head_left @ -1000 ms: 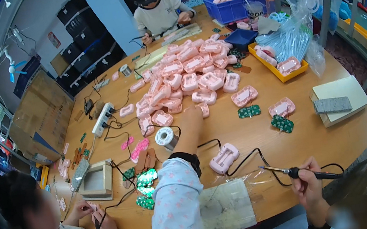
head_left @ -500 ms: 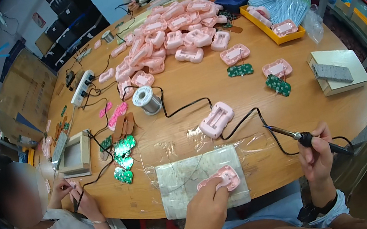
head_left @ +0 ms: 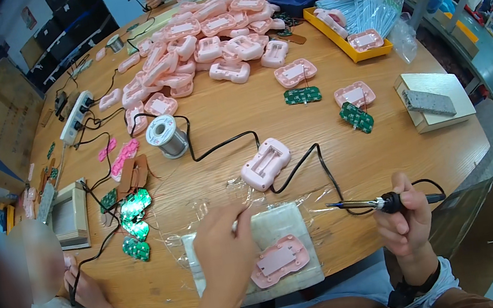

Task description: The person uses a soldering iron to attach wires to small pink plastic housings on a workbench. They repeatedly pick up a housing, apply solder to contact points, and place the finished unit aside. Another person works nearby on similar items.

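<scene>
Gripping a soldering iron [head_left: 391, 202] in our right hand [head_left: 409, 221], our left hand's [head_left: 222, 243] hold impossible to tell, we have a boardless pink shell [head_left: 280, 260] on the mat [head_left: 287, 219], two shells [head_left: 295, 72] apparently wired to green boards [head_left: 302, 95], and a pile [head_left: 208, 49] seemingly unfinished.

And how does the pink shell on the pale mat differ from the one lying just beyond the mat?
The mat shell shows a broad, flat pale panel; the farther shell shows two long slots. The mat shell rests on the pale mat, the farther shell on the wooden table. Both are pink with rounded corners.
</scene>
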Available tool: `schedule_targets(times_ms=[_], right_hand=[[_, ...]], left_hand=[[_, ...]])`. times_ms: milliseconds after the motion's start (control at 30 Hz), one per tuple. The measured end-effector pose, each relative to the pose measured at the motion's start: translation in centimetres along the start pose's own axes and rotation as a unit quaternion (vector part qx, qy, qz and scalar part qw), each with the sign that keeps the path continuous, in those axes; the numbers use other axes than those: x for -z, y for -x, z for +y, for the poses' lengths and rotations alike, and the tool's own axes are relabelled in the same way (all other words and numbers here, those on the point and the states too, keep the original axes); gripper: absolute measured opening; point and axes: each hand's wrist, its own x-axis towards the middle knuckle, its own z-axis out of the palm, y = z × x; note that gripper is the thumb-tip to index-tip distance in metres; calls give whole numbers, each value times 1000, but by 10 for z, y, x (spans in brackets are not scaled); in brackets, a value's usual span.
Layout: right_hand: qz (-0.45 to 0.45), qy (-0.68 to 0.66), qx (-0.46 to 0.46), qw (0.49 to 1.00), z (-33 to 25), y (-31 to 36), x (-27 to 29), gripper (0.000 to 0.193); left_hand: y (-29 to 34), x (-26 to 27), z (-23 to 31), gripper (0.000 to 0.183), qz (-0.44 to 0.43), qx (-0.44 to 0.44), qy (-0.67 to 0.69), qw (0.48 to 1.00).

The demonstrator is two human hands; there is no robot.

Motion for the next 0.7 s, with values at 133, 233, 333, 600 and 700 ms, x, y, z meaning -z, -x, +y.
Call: schedule_targets(times_ms=[133, 233, 333, 600, 700], right_hand=[[-5, -97, -66, 993, -7, -3, 6, 5], [-5, -117, -70, 991, -6, -4, 9, 7], [10, 40, 26, 999, 0, 1, 9, 11], [-93, 399, 155, 899, 13, 24, 9, 30], [-158, 467, 157, 856, 13, 20, 9, 30]], left_hand=[[25, 28, 13, 10, 15, -6, 23, 1000], [38, 35, 25, 8, 16, -16, 41, 999], [53, 34, 32, 9, 0, -8, 46, 999], [79, 6, 23, 11, -28, 24, 78, 996], [79, 2, 22, 10, -37, 36, 75, 996]])
